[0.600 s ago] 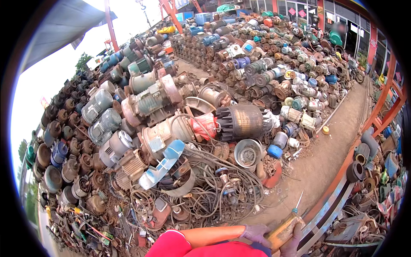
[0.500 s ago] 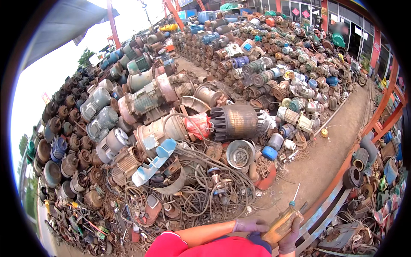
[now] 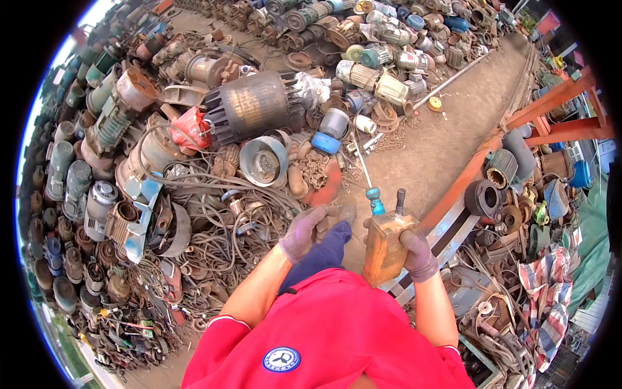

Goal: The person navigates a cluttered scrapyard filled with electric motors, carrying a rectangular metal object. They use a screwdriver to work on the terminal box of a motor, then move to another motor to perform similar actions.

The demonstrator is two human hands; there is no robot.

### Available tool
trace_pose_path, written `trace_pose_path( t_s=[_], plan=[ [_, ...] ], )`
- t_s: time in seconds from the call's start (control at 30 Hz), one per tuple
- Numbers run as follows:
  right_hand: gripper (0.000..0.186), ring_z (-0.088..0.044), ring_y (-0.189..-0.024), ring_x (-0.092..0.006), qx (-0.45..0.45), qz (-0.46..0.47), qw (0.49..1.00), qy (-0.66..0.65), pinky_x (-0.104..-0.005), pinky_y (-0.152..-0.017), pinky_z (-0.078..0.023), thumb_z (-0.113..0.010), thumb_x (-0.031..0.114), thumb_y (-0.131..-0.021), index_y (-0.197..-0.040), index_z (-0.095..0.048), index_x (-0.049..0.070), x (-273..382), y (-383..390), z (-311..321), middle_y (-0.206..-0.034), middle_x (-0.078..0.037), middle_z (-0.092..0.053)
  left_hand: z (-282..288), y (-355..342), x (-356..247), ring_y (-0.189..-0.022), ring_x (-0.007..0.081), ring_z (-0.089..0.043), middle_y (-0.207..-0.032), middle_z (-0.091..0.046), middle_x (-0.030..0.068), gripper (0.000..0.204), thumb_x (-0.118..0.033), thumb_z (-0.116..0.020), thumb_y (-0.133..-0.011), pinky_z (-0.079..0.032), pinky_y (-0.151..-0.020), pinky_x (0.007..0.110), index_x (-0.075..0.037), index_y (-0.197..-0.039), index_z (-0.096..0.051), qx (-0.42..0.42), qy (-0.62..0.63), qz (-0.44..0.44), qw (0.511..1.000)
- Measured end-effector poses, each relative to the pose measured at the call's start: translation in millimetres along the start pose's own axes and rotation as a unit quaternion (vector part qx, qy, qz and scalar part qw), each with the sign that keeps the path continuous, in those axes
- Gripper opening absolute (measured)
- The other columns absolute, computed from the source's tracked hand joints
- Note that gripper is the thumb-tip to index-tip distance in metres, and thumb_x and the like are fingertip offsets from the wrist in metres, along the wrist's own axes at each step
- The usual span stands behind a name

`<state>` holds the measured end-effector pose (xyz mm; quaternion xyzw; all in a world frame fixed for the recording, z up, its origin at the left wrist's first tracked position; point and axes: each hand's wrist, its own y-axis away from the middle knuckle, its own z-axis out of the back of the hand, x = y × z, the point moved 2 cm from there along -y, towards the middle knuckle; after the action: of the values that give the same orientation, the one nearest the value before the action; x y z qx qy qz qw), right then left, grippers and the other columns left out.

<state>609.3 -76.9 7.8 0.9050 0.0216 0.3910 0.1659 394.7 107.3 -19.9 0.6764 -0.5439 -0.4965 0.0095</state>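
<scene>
My right hand [image 3: 420, 254], in a worn purple-grey glove, is wrapped round a scuffed yellow box-shaped can [image 3: 387, 249]. On top of the can sit a teal fitting [image 3: 374, 201] with a long thin spout [image 3: 363, 162] and a dark upright peg [image 3: 400, 201]. The can stands nearly upright, spout up and leaning slightly left. My left hand [image 3: 310, 228], gloved too, is apart from the can on its left, above my dark trouser leg [image 3: 324, 249]. Its fingers point right, partly apart, with nothing visible in them.
Ahead lie a large finned rotor [image 3: 253, 107], a round metal housing [image 3: 264, 161] and tangled cables [image 3: 259, 194]. Old motors [image 3: 382, 84] crowd both sides of a dirt path [image 3: 447, 142]. At the right runs an orange steel frame [image 3: 551, 107], with scrap parts beyond it.
My view has tipped down and swung right. My left hand has moved off the can to the left. My right hand keeps hold of the can, which now stands more upright.
</scene>
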Motion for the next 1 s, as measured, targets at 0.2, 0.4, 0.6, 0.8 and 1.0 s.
trace_pose_path(
  t_s=[0.2,0.4,0.6,0.8,1.0],
  plan=[
    [0.063,-0.067,-0.105,-0.0185,0.034,-0.112,0.98,0.159,-0.0342,-0.092,-0.055,-0.07,0.035,-0.086,-0.135,-0.058,-0.003,115,-78,31,-0.119,-0.01,-0.069,-105,-164,-57,-0.064,0.0113,-0.047,-0.071,-0.051,-0.0018,0.049,-0.048,-0.052,-0.103,-0.038,-0.06,0.028,-0.004,-0.102,-0.072,0.072,-0.073,-0.117,0.988],
    [0.078,-0.067,-0.111,-0.0222,-0.013,-0.09,0.991,0.094,-0.0384,-0.097,-0.055,-0.075,0.05,-0.087,-0.139,-0.054,-0.004,191,-146,114,-0.125,-0.012,-0.067,-131,-290,-121,-0.074,0.0159,-0.058,-0.081,-0.063,0.0057,0.05,-0.046,-0.05,-0.107,-0.047,-0.07,0.031,0.0,-0.096,-0.068,0.003,-0.01,-0.107,0.994],
    [0.078,-0.067,-0.118,-0.0281,-0.054,-0.079,0.995,-0.016,-0.0444,-0.102,-0.056,-0.07,0.051,-0.096,-0.149,-0.047,-0.001,257,-241,229,-0.132,-0.014,-0.065,-106,-369,-173,-0.073,0.0141,-0.054,-0.077,-0.054,0.0012,0.039,-0.036,-0.058,-0.103,-0.045,-0.068,0.029,0.001,-0.104,-0.068,-0.035,0.097,-0.141,0.985],
    [0.054,-0.068,-0.11,-0.0226,-0.007,-0.104,0.994,0.016,-0.0391,-0.097,-0.057,-0.063,0.042,-0.103,-0.139,-0.055,0.002,355,-344,301,-0.122,-0.01,-0.068,-81,-424,-177,-0.067,0.0135,-0.049,-0.075,-0.05,-0.0009,0.034,-0.034,-0.059,-0.105,-0.042,-0.062,0.028,-0.001,-0.106,-0.067,-0.165,0.288,-0.181,0.926],
    [0.058,-0.067,-0.116,-0.0254,0.018,-0.087,0.996,-0.007,-0.0425,-0.101,-0.056,-0.061,0.043,-0.104,-0.145,-0.052,0.003,481,-410,364,-0.13,-0.012,-0.066,-132,-421,-245,-0.061,0.0126,-0.045,-0.064,-0.046,-0.003,0.056,-0.051,-0.045,-0.109,-0.04,-0.058,0.028,-0.002,-0.099,-0.071,-0.262,0.263,-0.194,0.908]
  ],
)
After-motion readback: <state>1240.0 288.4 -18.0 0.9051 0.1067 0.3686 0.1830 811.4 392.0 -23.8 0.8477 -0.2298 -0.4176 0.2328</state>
